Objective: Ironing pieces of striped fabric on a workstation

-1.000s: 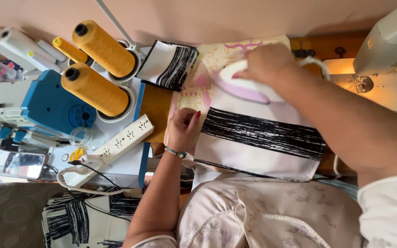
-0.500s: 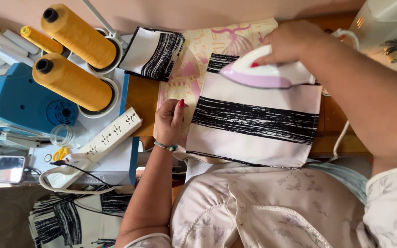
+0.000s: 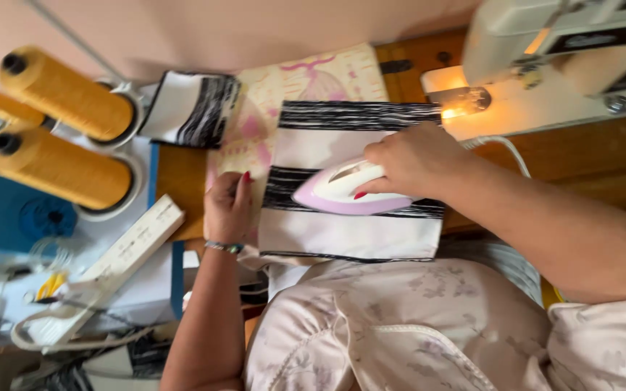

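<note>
We see the right hand [image 3: 407, 161] wrapped around the handle of a small white and lilac iron [image 3: 345, 194], its grip pressed together on that handle, with a red nail showing at the underside. The iron lies flat on a folded piece of white fabric with black streaked stripes [image 3: 353, 192], over the middle black band. This fabric rests on a pale yellow and pink patterned cloth [image 3: 306, 83] spread over the wooden desk [image 3: 182, 174].

The left hand [image 3: 227, 206] lies flat just beside the left edge of the striped fabric, fingers together and laid down on the patterned cloth; its grip holds nothing. A beaded bracelet [image 3: 224, 247] circles that wrist.

Further left, a second piece of the same black and white cloth [image 3: 191, 108] lies near the top corner of the patterned cloth. Beyond it stand three large cones of golden-yellow thread [image 3: 67, 94] on a blue and white machine [image 3: 9, 217]. A white power strip [image 3: 135, 242] lies tilted below the cones, and tangled white cords lie below it.

At the upper right a white sewing machine [image 3: 545, 36] sits on the desk with its small lamp [image 3: 461, 98] lit, close to the top right corner of the striped fabric. A white cord [image 3: 505, 148] runs behind the right wrist.
</note>
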